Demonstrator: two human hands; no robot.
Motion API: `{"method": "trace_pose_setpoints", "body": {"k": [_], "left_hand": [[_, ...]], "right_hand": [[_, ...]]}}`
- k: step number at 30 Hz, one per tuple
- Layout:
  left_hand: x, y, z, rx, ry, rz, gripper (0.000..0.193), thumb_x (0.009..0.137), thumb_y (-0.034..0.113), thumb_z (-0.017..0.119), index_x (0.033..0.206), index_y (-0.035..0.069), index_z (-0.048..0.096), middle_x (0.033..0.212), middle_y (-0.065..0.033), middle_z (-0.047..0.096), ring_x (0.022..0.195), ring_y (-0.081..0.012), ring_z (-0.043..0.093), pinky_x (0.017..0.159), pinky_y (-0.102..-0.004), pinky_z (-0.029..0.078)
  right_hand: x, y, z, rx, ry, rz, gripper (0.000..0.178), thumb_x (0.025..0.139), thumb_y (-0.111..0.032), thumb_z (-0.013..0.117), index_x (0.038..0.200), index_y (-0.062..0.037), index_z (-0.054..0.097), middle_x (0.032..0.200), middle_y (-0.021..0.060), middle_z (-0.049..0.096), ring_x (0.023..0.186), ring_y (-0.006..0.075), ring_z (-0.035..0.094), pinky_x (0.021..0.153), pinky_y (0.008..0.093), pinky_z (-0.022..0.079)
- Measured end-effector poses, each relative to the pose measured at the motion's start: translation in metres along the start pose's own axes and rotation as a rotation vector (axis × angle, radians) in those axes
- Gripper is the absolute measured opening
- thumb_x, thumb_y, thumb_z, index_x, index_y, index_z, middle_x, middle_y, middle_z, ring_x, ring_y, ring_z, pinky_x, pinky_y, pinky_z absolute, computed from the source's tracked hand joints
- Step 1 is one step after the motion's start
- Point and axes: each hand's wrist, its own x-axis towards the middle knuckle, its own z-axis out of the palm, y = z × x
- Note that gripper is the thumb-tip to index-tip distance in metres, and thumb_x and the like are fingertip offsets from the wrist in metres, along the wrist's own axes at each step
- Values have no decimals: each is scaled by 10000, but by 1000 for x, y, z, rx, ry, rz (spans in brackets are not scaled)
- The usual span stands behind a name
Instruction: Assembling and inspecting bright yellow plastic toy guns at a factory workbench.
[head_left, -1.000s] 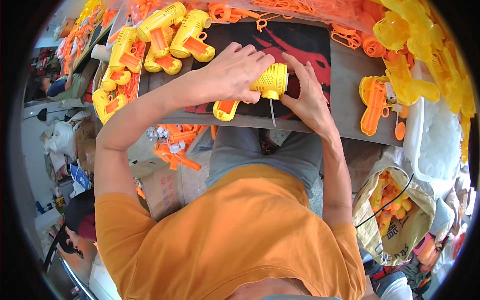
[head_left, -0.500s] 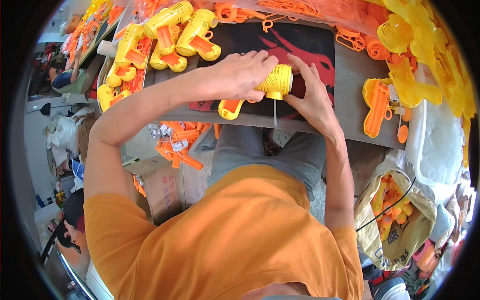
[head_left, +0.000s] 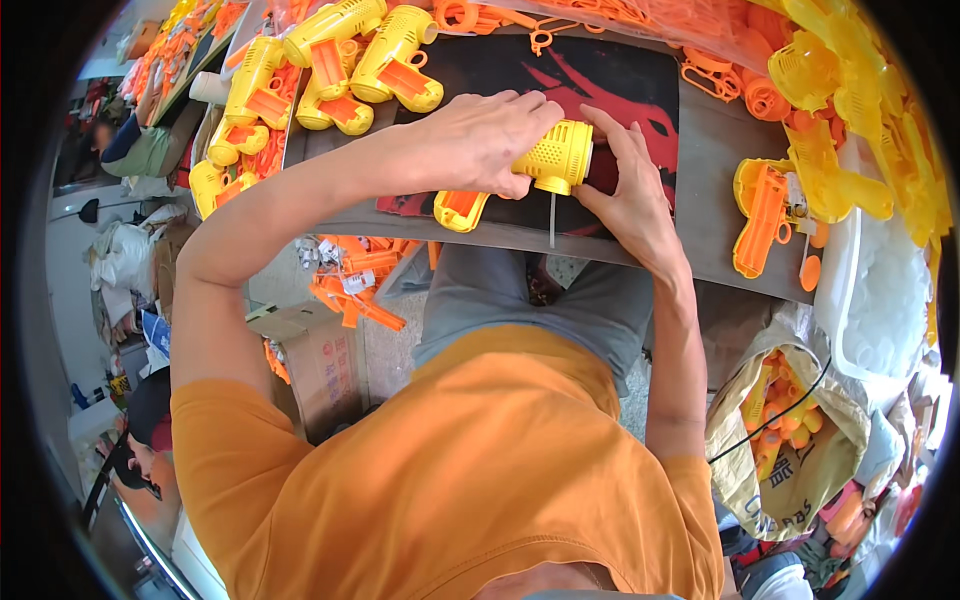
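Note:
My left hand (head_left: 492,140) is closed over the top of a yellow plastic toy gun (head_left: 557,158), palm down across its barrel. The barrel has a grid of small holes and a pale ring at its right end. From a short stub under the barrel hangs a thin whitish tube (head_left: 552,222). The gun's handle (head_left: 460,208), with an orange inside, shows below my left wrist. My right hand (head_left: 632,188) curves round the ringed end, thumb below and fingers above; its exact contact is partly hidden. Under both hands lies a black and red mat (head_left: 640,85).
Several yellow toy guns (head_left: 400,62) lie at the back left. An opened gun half with an orange insert (head_left: 762,215) rests at the right, beside a white tub (head_left: 848,290). Orange parts (head_left: 715,70) line the table's back. A sack (head_left: 790,440) of parts and a cardboard box (head_left: 318,365) stand below.
Both hands stay on the toy gun in nearly the same pose. The gun has shifted slightly right and away from me, with small movements of the fingers.

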Motion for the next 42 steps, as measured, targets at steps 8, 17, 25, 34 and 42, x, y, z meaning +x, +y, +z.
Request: {"method": "trace_pose_setpoints", "body": {"k": [8,17,25,34,42], "left_hand": [[-1,-5,-1,107,38,81,571,737,210,740,1140,-40,422,1079,-177,525,989,-345,579,736,-420,547],[-2,-2,1,-86,-53,1,791,704,250,760,1334,-2,354,1221,-221,481,1153,-376,502,917,-468,479],[-54,-24,41,-1297,309,-243,736,843,248,729,1435,17,358,1318,-93,525,1237,-162,478,1058,-309,377],[-47,-31,36,-217,601,-14,620,840,264,716,1381,88,470,1331,-100,508,1281,-236,435,1070,-370,359],[-11,-13,3,-29,209,109,673,704,191,726,1323,66,495,1234,-110,537,1183,-282,489,972,-389,446]], "right_hand": [[0,-1,2,0,-11,-22,742,684,24,686,1374,-88,440,1155,131,588,1138,265,546,1185,505,169],[15,-13,-11,279,-163,253,552,901,-164,664,1379,-10,434,1273,120,565,1174,194,530,1020,318,405],[-11,-10,0,384,-37,125,552,869,-126,693,1340,22,447,1271,120,559,1176,178,526,1026,312,402],[14,-7,1,277,-73,245,624,864,-200,717,1371,9,421,1264,107,545,1159,174,522,1021,307,390],[2,-11,5,-91,-58,19,918,691,0,752,1479,-75,287,1414,154,443,1329,300,407,1155,383,247]]}}
